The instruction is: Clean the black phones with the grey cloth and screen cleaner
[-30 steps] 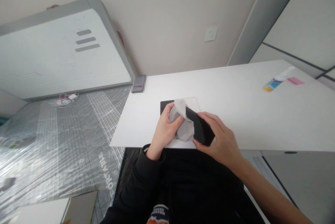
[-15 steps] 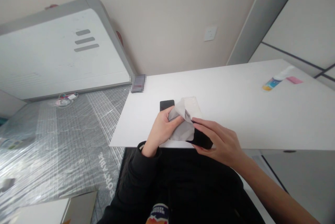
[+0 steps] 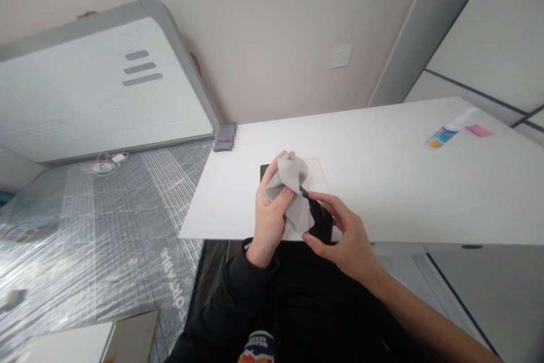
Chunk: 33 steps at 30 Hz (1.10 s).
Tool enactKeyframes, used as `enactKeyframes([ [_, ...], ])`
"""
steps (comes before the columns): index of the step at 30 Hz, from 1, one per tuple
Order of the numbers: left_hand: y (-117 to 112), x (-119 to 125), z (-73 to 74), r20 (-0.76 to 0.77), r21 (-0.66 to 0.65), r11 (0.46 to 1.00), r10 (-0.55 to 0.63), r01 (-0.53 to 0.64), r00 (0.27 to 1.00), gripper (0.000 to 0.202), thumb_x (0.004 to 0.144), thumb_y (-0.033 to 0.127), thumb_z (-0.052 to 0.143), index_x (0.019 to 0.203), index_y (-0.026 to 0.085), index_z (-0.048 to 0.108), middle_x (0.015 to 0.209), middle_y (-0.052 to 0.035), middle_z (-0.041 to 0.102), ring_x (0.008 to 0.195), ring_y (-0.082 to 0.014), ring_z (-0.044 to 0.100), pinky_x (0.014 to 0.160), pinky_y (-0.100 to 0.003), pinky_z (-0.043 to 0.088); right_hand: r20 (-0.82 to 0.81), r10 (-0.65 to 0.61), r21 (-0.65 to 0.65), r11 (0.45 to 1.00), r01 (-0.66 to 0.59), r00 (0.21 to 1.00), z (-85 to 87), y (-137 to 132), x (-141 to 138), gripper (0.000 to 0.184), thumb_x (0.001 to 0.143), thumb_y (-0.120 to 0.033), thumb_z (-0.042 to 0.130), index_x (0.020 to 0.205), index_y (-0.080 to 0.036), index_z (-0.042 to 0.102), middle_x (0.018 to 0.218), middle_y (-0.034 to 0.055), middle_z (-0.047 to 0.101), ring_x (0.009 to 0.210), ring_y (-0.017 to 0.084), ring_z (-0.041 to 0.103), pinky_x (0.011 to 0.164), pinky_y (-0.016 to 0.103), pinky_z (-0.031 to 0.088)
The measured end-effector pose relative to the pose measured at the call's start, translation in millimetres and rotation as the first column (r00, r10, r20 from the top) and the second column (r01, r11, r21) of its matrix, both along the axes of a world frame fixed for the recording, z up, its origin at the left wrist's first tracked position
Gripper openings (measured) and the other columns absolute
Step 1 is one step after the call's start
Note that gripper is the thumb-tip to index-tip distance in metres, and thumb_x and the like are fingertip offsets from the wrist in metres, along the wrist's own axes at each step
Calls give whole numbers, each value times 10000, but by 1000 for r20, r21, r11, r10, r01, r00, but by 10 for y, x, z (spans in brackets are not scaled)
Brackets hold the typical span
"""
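My left hand [image 3: 272,204] is closed around a crumpled light grey cloth [image 3: 293,173], its thumb pressing on the folds. The cloth covers part of a black rounded object [image 3: 322,221], whose exact kind I cannot make out. My right hand [image 3: 348,227] grips that object from the right, fingers on its far edge and thumb on the near one. Behind my left hand a flat black item [image 3: 264,170] lies on the table, mostly hidden. A pale, thin rectangular piece [image 3: 318,173] lies just beyond the cloth.
The white table [image 3: 382,170] runs along the wall. At its far right stand a spray bottle [image 3: 444,135] and a pink piece [image 3: 480,131]. A blurred-out small box [image 3: 225,136] sits at the back left corner. A whiteboard [image 3: 102,80] leans at the left; a carton [image 3: 85,340] is below.
My left hand has turned more upright and bunched the cloth higher. My right hand has shifted slightly left, and the black object is now tilted differently. The flat black item is more covered.
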State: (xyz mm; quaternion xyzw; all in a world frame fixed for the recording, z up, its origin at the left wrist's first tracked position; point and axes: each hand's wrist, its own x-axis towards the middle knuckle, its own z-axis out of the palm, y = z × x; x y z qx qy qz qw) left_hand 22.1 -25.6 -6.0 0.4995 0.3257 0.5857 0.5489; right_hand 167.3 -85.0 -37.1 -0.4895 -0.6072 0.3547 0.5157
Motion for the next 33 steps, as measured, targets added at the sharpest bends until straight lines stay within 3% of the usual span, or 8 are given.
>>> enactKeyframes([
  [4,30,-44,-101,-46,51,996,80,-78,996,552,833,470,766,1321,256,619,1392,-98,659,1234,-267,651,1062,-377,512,-279,185,-182,953,-241,942,-77,48,30,552,796,-371,814,1294,-221,630,1207,123,746,1059,271,738,817,376,643],
  [7,76,-108,-140,-137,59,994,100,-92,985,443,779,521,812,1091,219,724,1066,-53,735,959,-206,675,856,-298,546,-544,271,-206,874,-440,794,-113,87,61,584,792,-533,790,1255,-200,664,1215,144,737,985,266,744,713,352,657],
  [11,118,-188,-52,-239,-48,997,45,-58,970,480,720,580,846,982,184,776,818,-22,718,691,-150,588,606,-249,478,-774,295,-194,731,-654,560,-86,99,84,580,874,-619,618,1215,-157,700,1185,193,749,852,254,731,560,325,642],
  [14,135,-263,72,-351,-96,995,-58,26,935,466,778,608,792,951,175,794,749,-16,704,637,-142,557,580,-255,452,-831,278,-182,683,-708,482,-64,93,91,569,903,-590,578,1230,-142,704,1184,211,753,841,255,728,542,317,636],
  [18,165,-378,187,-500,-35,988,-147,150,853,446,902,602,664,919,182,812,1007,-88,778,868,-219,684,795,-327,544,-780,268,-218,731,-646,566,-54,102,131,569,892,-596,588,1222,-151,715,1184,203,748,839,251,714,565,328,637],
  [22,116,-439,265,-586,267,963,126,44,800,299,882,456,740,1073,234,798,1352,-113,695,1296,-304,601,1122,-432,458,-645,300,-254,784,-567,703,-30,133,200,569,843,-617,669,1211,-187,719,1088,146,744,823,226,680,620,321,629],
  [25,12,-465,345,-645,342,937,186,63,741,295,874,401,774,1136,266,771,1160,-77,762,1114,-269,678,1000,-392,524,-622,327,-268,765,-586,712,-4,150,228,591,841,-662,654,1197,-195,725,1090,141,735,749,203,636,563,300,587],
  [33,-14,-599,399,-720,64,951,-165,302,674,287,1008,417,579,1039,229,794,917,-35,805,791,-190,701,727,-285,511,-528,380,-246,787,-566,759,30,161,291,625,838,-745,640,1071,-181,777,706,29,620,577,167,530,556,306,494],
])
